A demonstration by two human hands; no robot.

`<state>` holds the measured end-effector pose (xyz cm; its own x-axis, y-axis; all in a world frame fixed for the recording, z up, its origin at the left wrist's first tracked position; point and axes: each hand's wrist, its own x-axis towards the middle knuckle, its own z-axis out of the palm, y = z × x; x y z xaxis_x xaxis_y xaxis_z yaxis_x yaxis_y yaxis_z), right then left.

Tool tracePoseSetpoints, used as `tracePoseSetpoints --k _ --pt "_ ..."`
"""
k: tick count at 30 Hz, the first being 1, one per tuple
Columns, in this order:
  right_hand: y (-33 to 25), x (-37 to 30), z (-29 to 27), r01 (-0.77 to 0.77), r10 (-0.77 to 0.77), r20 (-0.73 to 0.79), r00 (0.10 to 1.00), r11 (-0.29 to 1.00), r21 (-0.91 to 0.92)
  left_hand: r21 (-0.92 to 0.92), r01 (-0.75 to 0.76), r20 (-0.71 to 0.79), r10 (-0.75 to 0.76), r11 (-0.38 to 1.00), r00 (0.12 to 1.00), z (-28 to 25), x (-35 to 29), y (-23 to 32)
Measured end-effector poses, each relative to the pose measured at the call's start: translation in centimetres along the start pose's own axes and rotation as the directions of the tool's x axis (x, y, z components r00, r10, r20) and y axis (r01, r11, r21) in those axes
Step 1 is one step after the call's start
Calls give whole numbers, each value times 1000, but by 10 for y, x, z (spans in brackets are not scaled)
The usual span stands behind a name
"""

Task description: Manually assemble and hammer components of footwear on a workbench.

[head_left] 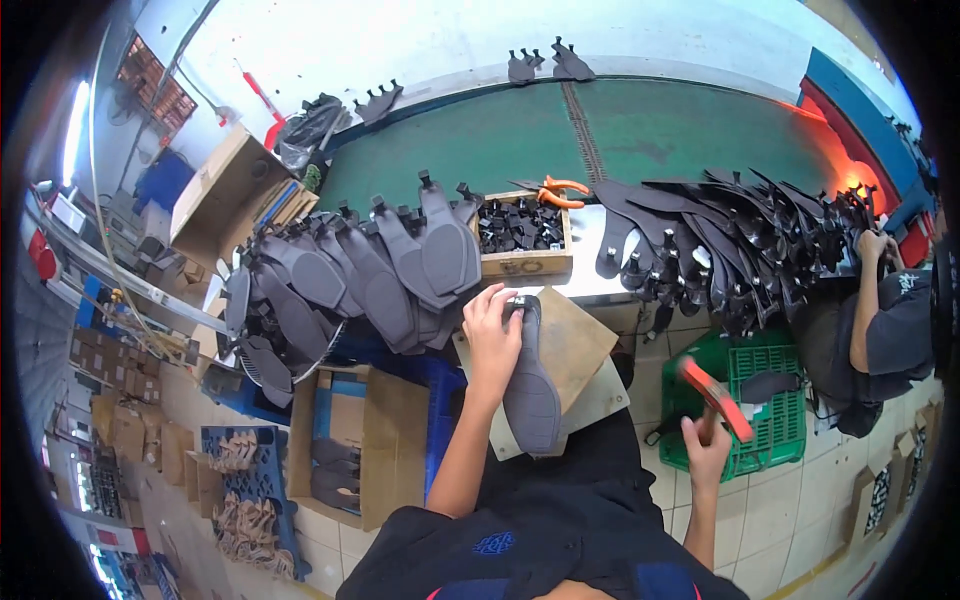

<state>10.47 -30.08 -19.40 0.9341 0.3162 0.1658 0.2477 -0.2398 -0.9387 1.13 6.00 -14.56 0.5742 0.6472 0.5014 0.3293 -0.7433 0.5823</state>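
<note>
My left hand [492,335] grips the heel end of a dark grey shoe sole [532,400], its fingers closed around the small black heel piece [520,303] at the top. The sole lies over a tan square board [580,345], which rests on a pale plate [610,390] in front of me. Off to the right, my right hand [707,452] is wrapped around the handle of a hammer with a red-orange head [715,398], raised and apart from the sole.
Beyond the board stands a wooden box [525,262] of small black pieces, with orange-handled pliers [562,190] on its edge. Stacked soles [390,270] lie left of it, more soles [700,230] right. A green crate [770,400] and a co-worker [890,310] are at right.
</note>
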Motion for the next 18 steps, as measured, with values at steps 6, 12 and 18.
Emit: tracePoseSetpoints --k 6,12,18 --pt "-5 -17 -7 -346 291 191 938 736 582 -210 -76 282 135 975 950 3 80 -21" --pt "-7 1 5 -337 245 235 940 767 546 -139 -272 803 269 952 532 -3 130 -14" --pt "-9 9 18 -330 209 281 937 800 502 -128 -19 739 108 992 665 -16 140 -5"
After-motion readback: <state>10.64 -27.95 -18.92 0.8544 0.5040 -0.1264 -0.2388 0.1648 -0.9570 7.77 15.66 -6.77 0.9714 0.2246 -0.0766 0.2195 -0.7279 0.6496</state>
